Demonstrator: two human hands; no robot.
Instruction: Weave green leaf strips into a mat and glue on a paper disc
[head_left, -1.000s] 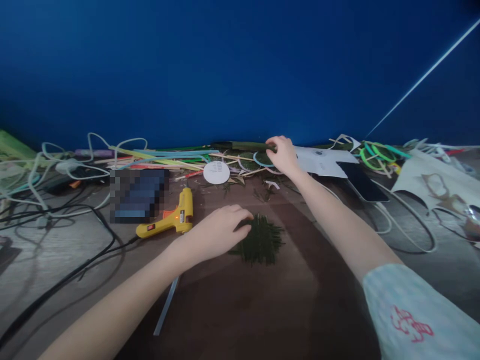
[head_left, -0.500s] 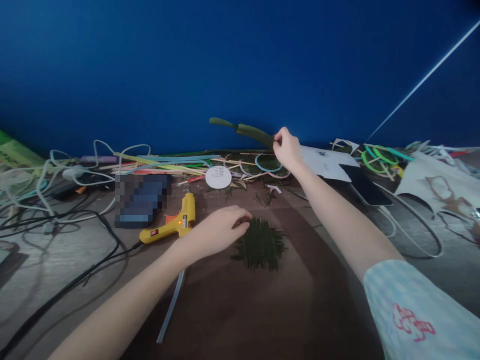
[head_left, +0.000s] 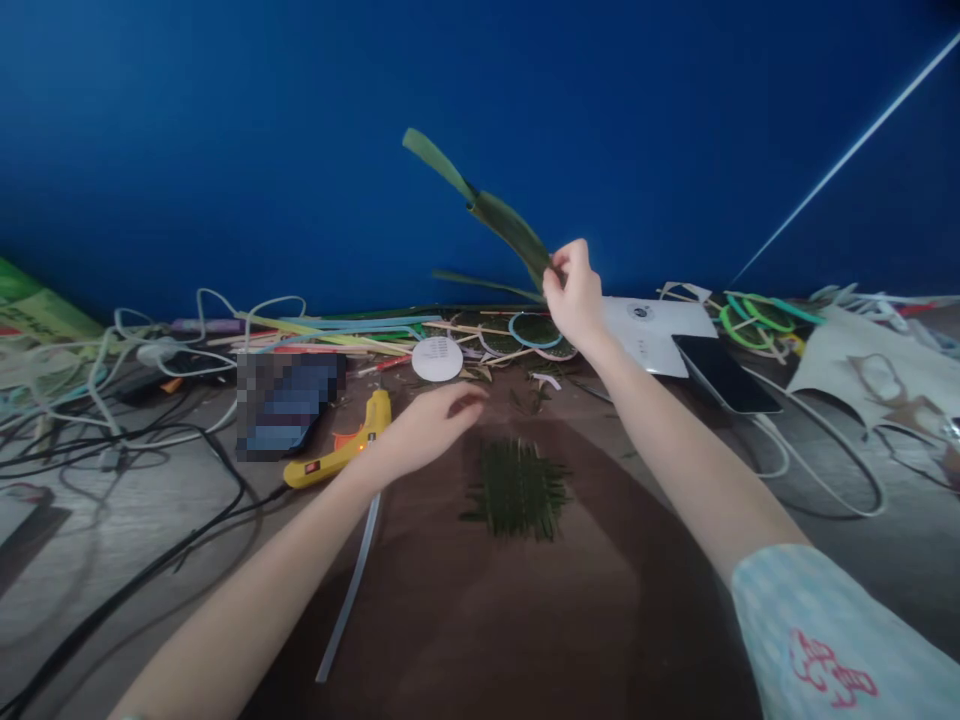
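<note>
Raised at the back, my right hand (head_left: 576,295) pinches long green leaf strips (head_left: 514,225). The upper one points up and to the left with a folded or overlapped part midway; a thinner strip lies lower behind it. My left hand (head_left: 420,435) hovers over the table with thumb and fingers apart and holds nothing. Below and to its right lies a small woven green leaf mat (head_left: 521,490) with ragged ends. Beside my left wrist is a yellow hot glue gun (head_left: 330,465), its front partly covered by the hand. A clear glue stick (head_left: 349,590) lies nearer me.
A dark pixelated phone (head_left: 300,405) and tangled white cables (head_left: 90,400) lie left. Along the blue wall (head_left: 480,100) are a white disc (head_left: 437,358), coloured sticks and leaf scraps. White paper (head_left: 652,335), another phone (head_left: 724,372) and green rings (head_left: 757,320) are at right.
My right hand has lifted the leaf strips, so their far end rises higher and a second strip shows. My left hand has moved up and away from the woven mat.
</note>
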